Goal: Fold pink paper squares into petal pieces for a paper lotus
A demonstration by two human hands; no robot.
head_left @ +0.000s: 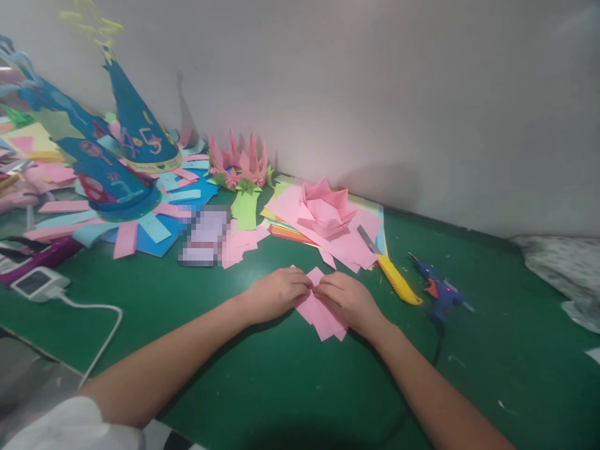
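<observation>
My left hand (277, 294) and my right hand (350, 302) meet over small overlapping pieces of pink paper (323, 317) on the green table. The fingertips of both hands are pinched together at the upper part of the paper, nearly touching each other. Part of the paper is hidden under the fingers. Just beyond the hands, a folded pink paper flower (325, 209) rests on a stack of coloured paper sheets (281, 203). A yellow utility knife (398, 280) lies to the right of my right hand, its blade out.
A blue glue gun (440, 294) lies at the right, its cord trailing forward. Left of centre are a blurred-out phone (206, 237) and a pink paper crown (241, 162). Blue cone hats (138, 122) with paper strips fill the far left, near a white cabled device (40, 284).
</observation>
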